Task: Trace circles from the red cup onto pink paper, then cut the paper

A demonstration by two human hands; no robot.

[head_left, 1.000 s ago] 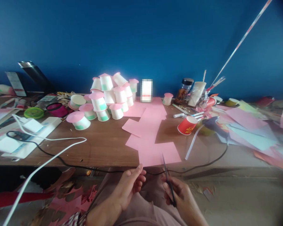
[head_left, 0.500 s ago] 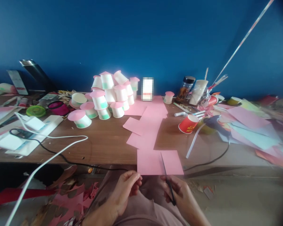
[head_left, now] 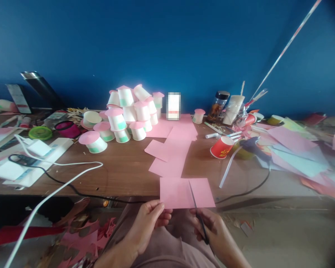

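Note:
A sheet of pink paper juts over the near edge of the table. My left hand pinches its lower left corner, thumb on top and fingers curled beneath. In my right hand is a pair of scissors with dark handles. Their blade lies lengthwise over the right part of the sheet, pointing away from me. Whether the blades have parted the paper there I cannot tell. Behind the sheet, more pink paper runs in overlapping pieces toward the wall.
Paper cups with pink tops are piled at back left. A red paper cup leans near a white straw. Coloured paper covers the right side. A white cable crosses the left edge; pink scraps lie below.
The fingers of my left hand have spread a little further under the sheet's corner. The scissors and my right hand look much the same; the whole view has shifted slightly.

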